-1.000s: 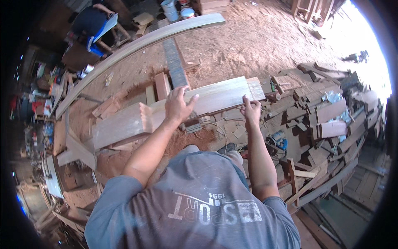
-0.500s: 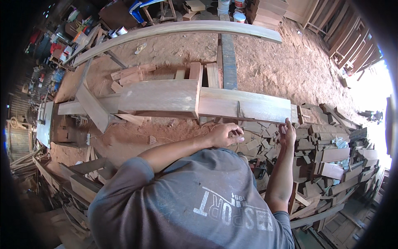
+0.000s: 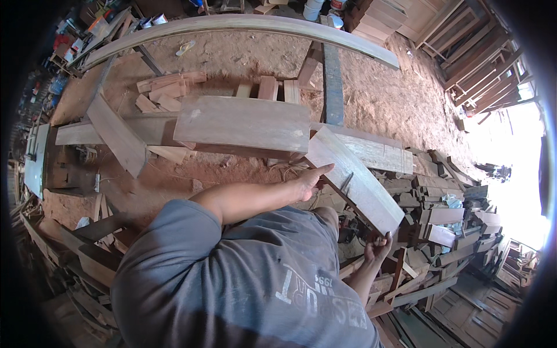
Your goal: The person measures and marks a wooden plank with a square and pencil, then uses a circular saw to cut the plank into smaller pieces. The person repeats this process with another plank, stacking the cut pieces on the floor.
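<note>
Right hand: pinching pale wooden board
Left hand: half-open, grip unclear
Board's ten o'clock: brown wooden box
Grey shirt: white lettering

The board is pale cream with a short dark streak, and the box beside it shows a mottled grey-tan top over a reddish-brown side. The shirt is slate grey with white lettering. Beyond, the earth is sandy reddish-brown, the strip bluish-grey and the bucket whitish-blue.
</note>
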### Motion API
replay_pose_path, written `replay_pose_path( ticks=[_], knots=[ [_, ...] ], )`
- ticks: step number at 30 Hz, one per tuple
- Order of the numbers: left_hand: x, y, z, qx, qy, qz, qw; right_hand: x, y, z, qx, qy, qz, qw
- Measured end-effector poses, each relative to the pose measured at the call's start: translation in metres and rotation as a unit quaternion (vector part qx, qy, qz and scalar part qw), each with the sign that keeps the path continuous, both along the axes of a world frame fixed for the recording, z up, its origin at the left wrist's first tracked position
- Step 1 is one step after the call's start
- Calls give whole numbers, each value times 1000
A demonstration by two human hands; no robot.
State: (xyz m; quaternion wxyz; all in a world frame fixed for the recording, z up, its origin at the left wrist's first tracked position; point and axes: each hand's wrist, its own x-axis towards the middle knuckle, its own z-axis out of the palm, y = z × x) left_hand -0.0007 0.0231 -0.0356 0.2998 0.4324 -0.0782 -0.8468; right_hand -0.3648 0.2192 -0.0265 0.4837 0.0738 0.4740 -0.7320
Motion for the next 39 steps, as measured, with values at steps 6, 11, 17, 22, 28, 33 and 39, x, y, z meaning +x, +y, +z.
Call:
replay_pose_path(
  ticks=[6,11,17,22,28,33,39],
  knots=[
    [-17,27,38,-47,-71,-44,995,-4,85,4,-44,-33,10,998],
    [-14,33,127,-282,-13,33,959,-22,105,21,-41,-14,163,986],
    [26,20,216,-429,-101,134,887,-18,-6,75,35,120,383,915],
    [88,32,267,-496,-161,172,836,47,-123,171,-45,580,491,648],
    [184,98,281,-521,-248,266,773,194,-205,193,-210,541,687,437],
    [277,214,275,-506,-338,369,703,337,-193,186,-378,367,748,403],
    [367,350,163,-380,-419,598,568,491,-161,163,-453,387,779,195]
  ],
)
